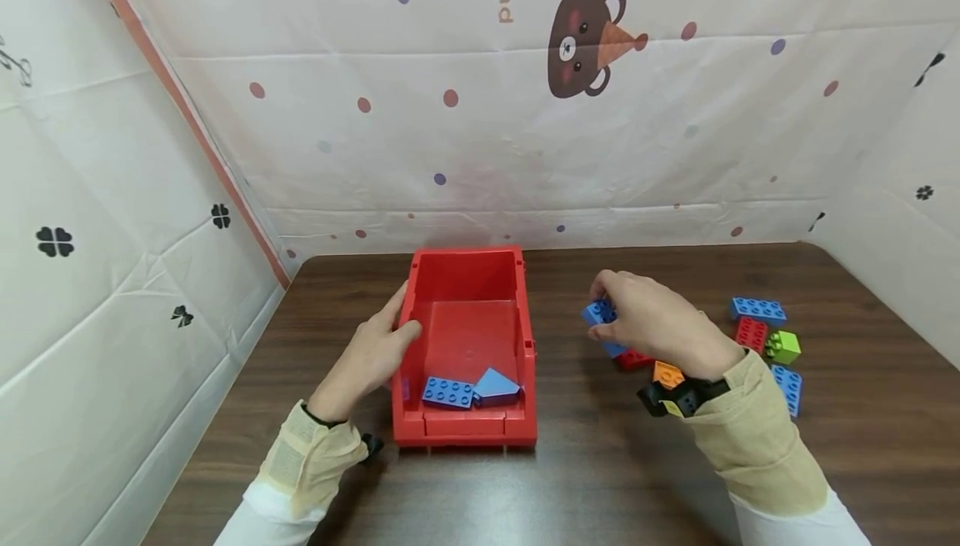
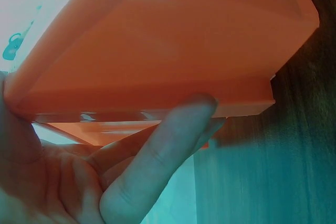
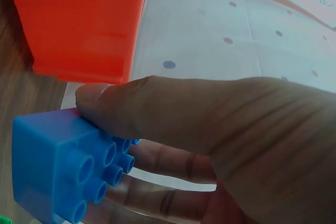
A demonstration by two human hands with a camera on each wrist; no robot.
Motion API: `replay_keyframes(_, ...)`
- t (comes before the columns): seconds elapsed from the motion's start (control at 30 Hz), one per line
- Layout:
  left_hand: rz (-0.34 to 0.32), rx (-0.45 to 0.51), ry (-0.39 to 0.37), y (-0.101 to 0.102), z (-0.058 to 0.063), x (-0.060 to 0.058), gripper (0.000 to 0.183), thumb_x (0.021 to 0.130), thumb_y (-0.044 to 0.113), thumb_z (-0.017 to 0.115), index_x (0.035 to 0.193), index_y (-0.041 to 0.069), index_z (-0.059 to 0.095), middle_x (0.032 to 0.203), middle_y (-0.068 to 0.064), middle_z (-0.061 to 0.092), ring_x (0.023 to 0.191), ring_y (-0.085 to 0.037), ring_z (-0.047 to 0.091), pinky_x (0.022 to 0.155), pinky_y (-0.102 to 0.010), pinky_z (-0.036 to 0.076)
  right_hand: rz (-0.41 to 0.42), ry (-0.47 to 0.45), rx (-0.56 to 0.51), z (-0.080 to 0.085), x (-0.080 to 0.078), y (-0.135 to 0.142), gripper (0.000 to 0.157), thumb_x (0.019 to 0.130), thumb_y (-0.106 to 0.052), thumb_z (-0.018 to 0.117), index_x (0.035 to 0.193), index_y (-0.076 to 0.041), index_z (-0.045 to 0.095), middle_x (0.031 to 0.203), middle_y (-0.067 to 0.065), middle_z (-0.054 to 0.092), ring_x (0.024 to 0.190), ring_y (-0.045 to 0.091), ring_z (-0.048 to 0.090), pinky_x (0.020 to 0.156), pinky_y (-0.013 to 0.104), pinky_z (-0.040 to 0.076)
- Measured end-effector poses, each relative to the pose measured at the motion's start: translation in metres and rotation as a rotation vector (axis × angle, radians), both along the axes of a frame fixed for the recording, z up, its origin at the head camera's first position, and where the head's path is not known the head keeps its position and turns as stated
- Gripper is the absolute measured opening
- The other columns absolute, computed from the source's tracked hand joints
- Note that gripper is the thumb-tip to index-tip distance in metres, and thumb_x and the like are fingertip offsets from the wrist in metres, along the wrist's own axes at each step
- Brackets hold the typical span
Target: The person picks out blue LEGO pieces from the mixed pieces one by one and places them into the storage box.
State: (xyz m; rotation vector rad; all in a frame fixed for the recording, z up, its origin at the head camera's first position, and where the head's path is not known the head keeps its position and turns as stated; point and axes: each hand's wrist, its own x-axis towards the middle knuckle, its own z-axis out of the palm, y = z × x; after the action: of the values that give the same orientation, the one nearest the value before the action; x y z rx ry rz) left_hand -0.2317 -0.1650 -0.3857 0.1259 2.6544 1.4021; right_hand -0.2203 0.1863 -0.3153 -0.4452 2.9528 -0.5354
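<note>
A red open-topped bin stands on the table with a blue studded brick and a blue sloped brick at its near end. My left hand grips the bin's left rim; in the left wrist view the thumb lies along the bin's side wall. To the right of the bin, my right hand pinches a blue studded brick. The right wrist view shows the thumb on that brick, with fingers behind it. Another blue piece shows below the hand, partly hidden.
Right of the bin lie a red brick, an orange brick, another red brick, a green brick and blue bricks on the brown table. A printed white cloth hangs behind.
</note>
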Motion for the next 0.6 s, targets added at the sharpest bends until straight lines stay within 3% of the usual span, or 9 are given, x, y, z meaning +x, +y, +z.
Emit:
replay_keyframes(0.27,-0.003,0.011,0.000,0.000,-0.001,0.001,0.076,0.103,0.024,0.052,0.172,0.027,0.020,0.133,-0.018,0.062,0.097,-0.031,0.068,0.078,-0.045,0.063,0.053,0.037,-0.001,0.000,-0.001,-0.014,0.047,0.087,-0.021,0.089,0.119,0.001,0.063,0.103,0.012,0.067,0.086,0.024,0.065,0.079,0.046,0.062)
replay_keyframes(0.6,0.003,0.018,-0.006,-0.001,-0.001,0.000,0.076,0.103,0.024,0.053,0.172,0.029,0.021,0.129,-0.018,0.064,0.093,-0.029,0.069,0.075,-0.044,0.064,0.092,0.075,-0.005,0.003,0.001,-0.027,0.044,0.086,-0.018,0.089,0.119,-0.004,0.064,0.106,0.011,0.066,0.089,0.025,0.065,0.080,0.045,0.063)
